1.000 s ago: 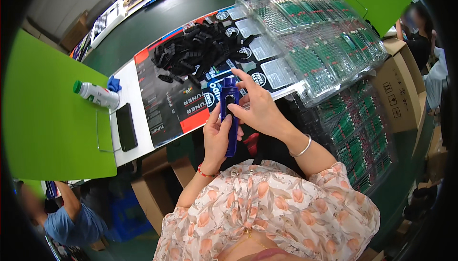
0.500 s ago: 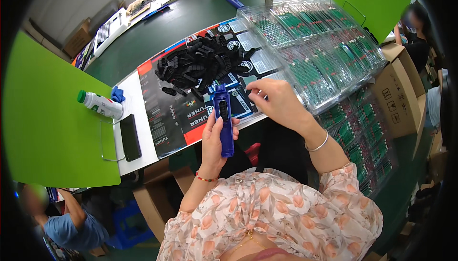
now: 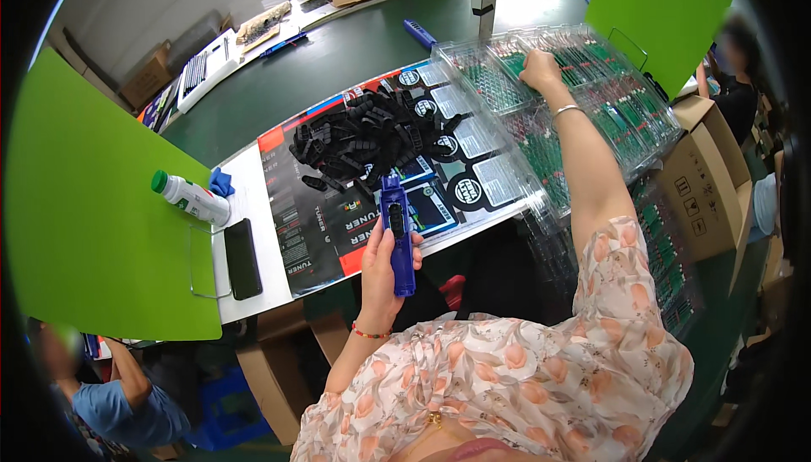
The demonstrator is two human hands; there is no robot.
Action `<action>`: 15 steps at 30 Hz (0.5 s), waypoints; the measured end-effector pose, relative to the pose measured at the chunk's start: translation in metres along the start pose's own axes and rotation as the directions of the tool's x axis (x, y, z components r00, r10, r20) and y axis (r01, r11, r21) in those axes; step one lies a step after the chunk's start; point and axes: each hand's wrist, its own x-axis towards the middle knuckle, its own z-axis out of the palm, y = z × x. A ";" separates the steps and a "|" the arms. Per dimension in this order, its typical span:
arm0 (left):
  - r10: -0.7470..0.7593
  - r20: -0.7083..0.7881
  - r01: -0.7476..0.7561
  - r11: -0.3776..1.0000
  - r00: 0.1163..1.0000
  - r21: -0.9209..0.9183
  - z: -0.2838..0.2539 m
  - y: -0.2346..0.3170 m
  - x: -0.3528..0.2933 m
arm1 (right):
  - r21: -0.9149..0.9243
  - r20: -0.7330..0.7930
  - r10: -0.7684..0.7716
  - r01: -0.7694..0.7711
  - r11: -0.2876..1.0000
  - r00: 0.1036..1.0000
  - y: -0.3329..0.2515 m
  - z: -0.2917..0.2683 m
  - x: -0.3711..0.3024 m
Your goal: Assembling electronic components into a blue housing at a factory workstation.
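My left hand (image 3: 384, 265) is wrapped round a blue plastic casing (image 3: 404, 263), long and narrow, with a black ribbed part (image 3: 395, 217) set in its upper half. The casing is held upright near the table's front edge. My right hand (image 3: 541, 71) reaches to the far part of a clear plastic tray (image 3: 498, 100) filled with green circuit boards (image 3: 564, 55). Its fingers are curled down at the boards, and whatever is between them is hidden. Beyond the casing lies a heap of black ribbed plastic parts (image 3: 363, 137) on printed sheets (image 3: 325, 234).
At left stand a green partition (image 3: 101, 209), a white bottle with a green cap (image 3: 196, 200) and a dark phone (image 3: 243, 259). Another blue casing (image 3: 419, 34) lies at the back. A cardboard box (image 3: 701, 183) is at right. Other people sit around.
My right hand has moved from beside the casing, away and to the right, onto the tray of circuit boards. The left hand keeps hold of the blue casing. The view has shifted slightly.
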 end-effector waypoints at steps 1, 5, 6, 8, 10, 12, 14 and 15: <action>-0.004 -0.012 0.004 1.000 1.000 0.003 -0.002 0.000 0.000 | -0.002 0.037 0.028 -0.027 1.000 0.999 -0.002 0.002 0.005; -0.004 -0.027 0.004 1.000 1.000 -0.006 -0.001 0.004 0.003 | 0.063 0.100 0.056 -0.063 0.996 0.993 -0.006 -0.008 0.002; -0.001 -0.021 0.001 1.000 1.000 -0.003 0.001 0.005 0.004 | 0.077 0.100 0.058 -0.066 0.995 0.993 -0.008 -0.014 -0.004; 0.002 0.002 -0.002 1.000 1.000 0.003 0.004 0.007 0.008 | 0.086 0.072 0.068 -0.074 0.994 0.995 -0.015 -0.032 -0.015; -0.001 0.038 0.000 1.000 0.999 0.008 0.007 0.007 0.013 | 0.073 0.019 0.084 -0.085 0.994 0.996 -0.019 -0.049 -0.023; -0.009 0.049 0.010 1.000 0.999 -0.025 0.015 0.010 0.018 | 0.158 -0.129 -0.029 0.050 0.986 0.991 -0.017 -0.062 -0.027; 0.027 0.081 -0.022 0.997 0.996 -0.069 0.009 0.008 0.023 | 0.340 -0.216 -0.158 0.226 0.913 0.964 -0.039 -0.081 -0.051; 0.019 0.074 -0.014 0.998 0.997 -0.068 0.008 0.007 0.026 | 0.513 -0.235 -0.205 0.300 0.804 0.950 -0.052 -0.088 -0.077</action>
